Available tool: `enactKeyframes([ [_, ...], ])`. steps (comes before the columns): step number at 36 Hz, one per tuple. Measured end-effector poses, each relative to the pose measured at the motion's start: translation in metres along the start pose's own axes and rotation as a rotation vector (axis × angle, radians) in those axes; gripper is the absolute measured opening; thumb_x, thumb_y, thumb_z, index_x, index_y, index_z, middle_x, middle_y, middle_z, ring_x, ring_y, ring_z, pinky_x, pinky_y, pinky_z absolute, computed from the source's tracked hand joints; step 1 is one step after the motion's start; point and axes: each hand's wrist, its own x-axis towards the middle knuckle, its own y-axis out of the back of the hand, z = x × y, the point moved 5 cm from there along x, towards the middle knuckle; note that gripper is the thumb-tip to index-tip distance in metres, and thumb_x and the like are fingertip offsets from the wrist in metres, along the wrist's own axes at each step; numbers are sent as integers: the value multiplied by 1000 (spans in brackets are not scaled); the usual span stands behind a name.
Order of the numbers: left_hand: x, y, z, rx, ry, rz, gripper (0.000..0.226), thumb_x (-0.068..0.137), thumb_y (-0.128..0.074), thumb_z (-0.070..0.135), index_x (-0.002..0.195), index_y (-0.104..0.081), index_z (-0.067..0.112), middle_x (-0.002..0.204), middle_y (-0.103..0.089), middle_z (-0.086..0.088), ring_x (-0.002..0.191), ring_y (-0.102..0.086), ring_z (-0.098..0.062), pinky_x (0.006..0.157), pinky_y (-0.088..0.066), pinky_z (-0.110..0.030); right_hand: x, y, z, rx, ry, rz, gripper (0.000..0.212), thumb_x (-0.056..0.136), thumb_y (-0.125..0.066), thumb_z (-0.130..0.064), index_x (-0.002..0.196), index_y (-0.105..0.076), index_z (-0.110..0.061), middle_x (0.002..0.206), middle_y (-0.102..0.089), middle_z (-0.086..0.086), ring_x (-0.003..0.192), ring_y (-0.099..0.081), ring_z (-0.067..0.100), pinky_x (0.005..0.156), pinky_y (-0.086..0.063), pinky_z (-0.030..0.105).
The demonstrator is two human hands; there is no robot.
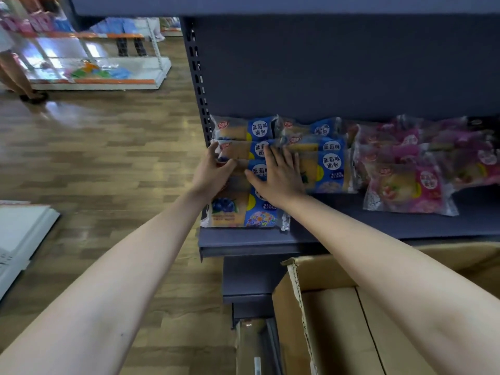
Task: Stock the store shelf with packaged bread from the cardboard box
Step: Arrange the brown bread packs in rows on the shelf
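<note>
From the head camera I have both hands on the blue bread packs (238, 212), which lie in an overlapping row at the left end of the dark shelf (405, 226); a second blue row sits just beside them, and the pink packs (403, 188) lie further right. My left hand (213, 171) has its fingers curled round the left edge of the row, gripping it; my right hand (278, 177) lies flat on top with fingers spread, pressing down, clamped on nothing. The cardboard box (319, 269) stands open below the shelf at the right; the part I can see holds no bread.

I judge these packs light and soft: puffy plastic film round a loaf that would crush under a hard squeeze; the film looks glossy, so likely slippery, and the packs may slide over one another. I would take hold by the long sides or the crimped end seams, with gentle pressure, and push with a flat palm rather than pinch the middle.

The white circles on the blue packs read 蓝莓味面包; blueberries are pictured on the front pack; a red oval logo sits at each pack's corner, too small to read; the pink packs' writing is blurred.
</note>
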Motion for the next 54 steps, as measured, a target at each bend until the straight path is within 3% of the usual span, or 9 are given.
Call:
enactKeyframes([
  [7, 2, -1, -9, -28, -8, 35, 90, 61, -54, 64, 143, -32, 34, 126, -60, -3, 108, -62, -20, 90, -52, -47, 2, -4, 2, 14, 7, 28, 79, 93, -26, -63, 152, -5, -16, 160, -8, 4, 147, 3, 26, 118, 7, 45],
  [14, 4, -4, -10, -11, -50, 83, 70, 86, -64, 40, 146, -31, 28, 130, -57, -6, 107, -60, -19, 94, -50, -45, 2, -6, 2, 49, 9, 37, 77, 94, -29, -61, 153, -7, -17, 160, -7, 3, 147, 2, 23, 118, 7, 44],
  [23, 3, -1, -4, 109, -67, 60, 75, 90, -59, 41, 151, -19, 22, 141, -48, -10, 121, -52, -25, 101, -43, -41, 6, -1, 2, 76, 4, -44, 75, 94, -27, -62, 153, -6, -22, 160, -3, -1, 147, 6, 25, 116, 8, 48],
  [28, -9, 9, 4, 285, -52, 79, 81, 96, -41, 53, 153, 1, 14, 160, -13, -10, 148, -7, -27, 119, -13, -46, -9, 22, 11, 78, 64, 49, 63, 97, -28, -55, 151, -16, -24, 160, -6, -3, 147, -4, 21, 118, 1, 50],
  [34, -49, 12, 13, 349, -63, 132, 74, 98, -38, 45, 153, -1, 13, 161, -6, -6, 148, 0, -27, 119, -7, -47, -37, 41, 39, 123, 61, 76, 57, 98, -29, -52, 147, -26, -24, 159, -11, -3, 147, -7, 20, 116, 8, 47],
  [41, -115, 5, 57, 384, -162, 226, 67, 86, -34, 43, 148, -29, 19, 150, -37, -10, 139, -31, -35, 110, -30, -51, -72, 80, 43, 178, 162, 21, 51, 98, -27, -53, 136, -42, -23, 160, -10, -4, 147, -9, 20, 118, -2, 49],
  [45, -151, -18, 76, 420, -183, 268, 59, 91, -48, 35, 145, -33, 18, 140, -48, -13, 125, -45, -38, 98, -43, -47, -107, 102, 53, 202, 221, 10, 49, 99, -30, -50, 134, -47, -21, 156, -24, 0, 140, -28, 24, 112, -26, 43],
  [49, -196, -57, 92, 386, -201, 284, 57, 91, -52, 33, 142, -38, 13, 141, -48, -10, 127, -46, -30, 100, -42, -41, -146, 111, 80, 160, 280, 29, 47, 100, -33, -46, 129, -52, -15, 139, -47, 5, 125, -44, 26, 107, -33, 44],
  [54, -249, -113, 96, 424, -197, 230, 50, 94, -51, 28, 141, -40, 15, 141, -48, -6, 129, -45, -25, 105, -38, -40, -190, 109, 126, 124, 289, -18, 48, 100, -32, -45, 133, -50, -15, 142, -45, 6, 128, -42, 25, 111, -27, 45],
])
